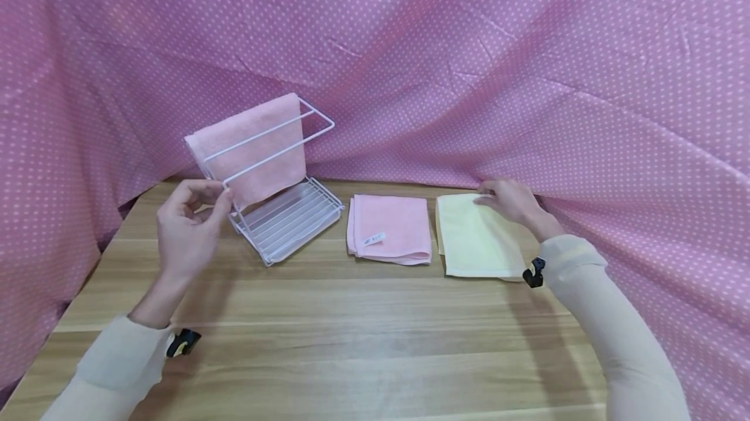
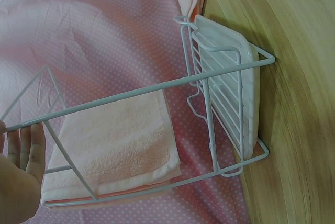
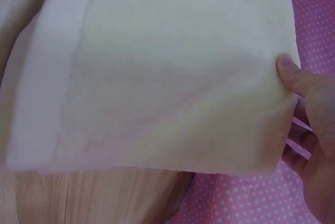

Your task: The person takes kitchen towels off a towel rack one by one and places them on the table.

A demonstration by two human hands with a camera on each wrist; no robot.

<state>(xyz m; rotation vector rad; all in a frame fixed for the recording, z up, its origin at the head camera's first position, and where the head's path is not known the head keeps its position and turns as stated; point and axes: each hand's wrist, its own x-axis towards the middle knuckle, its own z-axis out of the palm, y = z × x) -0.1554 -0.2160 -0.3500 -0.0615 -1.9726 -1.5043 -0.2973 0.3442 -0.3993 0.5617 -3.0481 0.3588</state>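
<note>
At the left, my left hand [image 1: 189,226] grips the front upper corner of a white wire rack [image 1: 275,159]. Over the rack's back top bar hangs a folded pink towel [image 1: 258,148], and a pale tray [image 1: 293,216] sits low in its base. My right hand [image 1: 511,203] pinches the far edge of a folded yellow towel [image 1: 477,239] between thumb and fingers. In the right wrist view the thumb lies on top of the yellow cloth [image 3: 172,77], the fingers below it. Between rack and yellow towel lies a second folded pink towel [image 1: 389,226] with a small white label.
A wooden table [image 1: 351,336] carries everything. Behind it and along both sides hangs a pink dotted cloth [image 1: 398,69], close to the back of the rack and to my right hand. Each sleeve has a small black wrist device [image 1: 534,272] at the cuff.
</note>
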